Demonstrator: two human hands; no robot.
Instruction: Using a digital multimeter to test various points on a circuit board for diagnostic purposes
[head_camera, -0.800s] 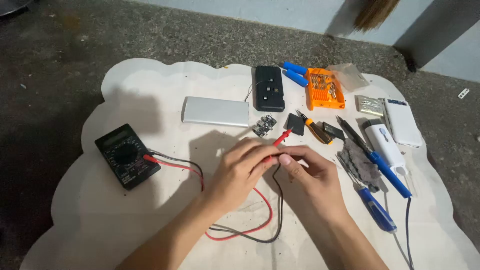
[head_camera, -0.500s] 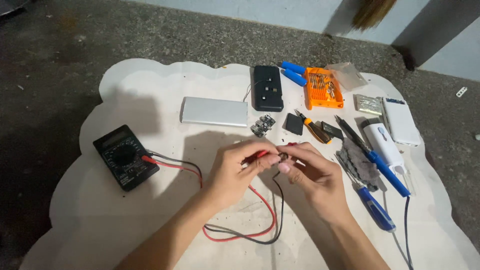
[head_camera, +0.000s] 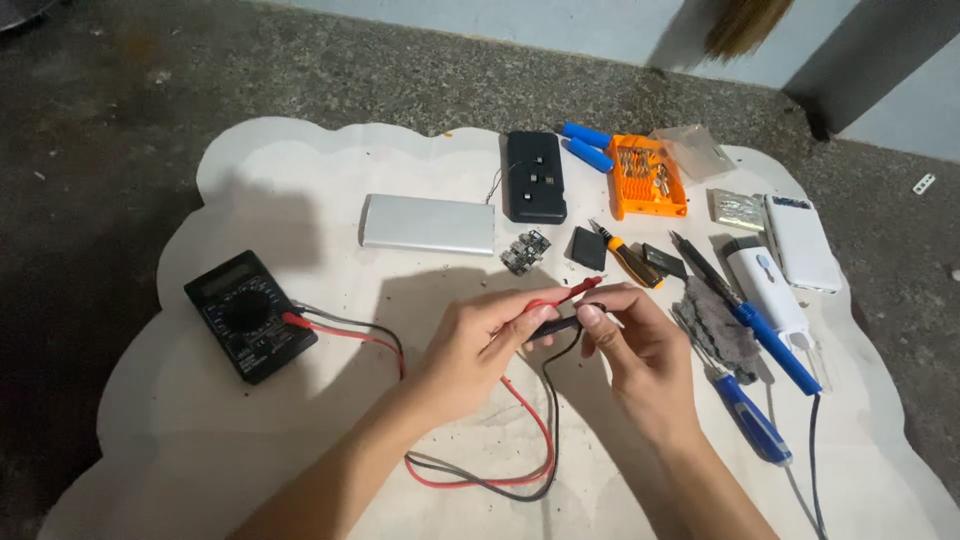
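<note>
- Lying flat on the rough grey floor (head_camera: 150, 90), a pale scallop-edged mat (head_camera: 250, 460) carries everything in view; it sits as it did in the earlier pictures, though the camera has shifted slightly.
- Silver slab-shaped metal case (head_camera: 428, 223) rests near the middle of the mat, with a black rectangular battery holder (head_camera: 535, 177) just beyond its right end.
- Black handheld multimeter with a round dial (head_camera: 248, 315) lies to the left, its red and black leads trailing across the mat in a loop towards the hands.
- White rectangular power bank (head_camera: 802, 243) and an orange tray of screwdriver bits (head_camera: 647, 177) sit at the far right, well apart from the hands, with two blue cylindrical cells (head_camera: 587, 147) beside the tray.
- Left hand (head_camera: 470, 350) is closed, pinching the thin red test probe (head_camera: 560, 294) between thumb and fingers; the probe now points up and to the right, clear of the mat.
- Right hand (head_camera: 630, 350) is closed too, gripping the thin black test probe (head_camera: 555, 326) just below the red one.
- Compared with a moment ago, both probes have been drawn together between the hands, close side by side, whereas earlier the fingers were bunched over them.
- Small dark circuit board (head_camera: 525, 252) lies untouched just beyond the hands, so by my judgement no measurement on it is under way.
</note>
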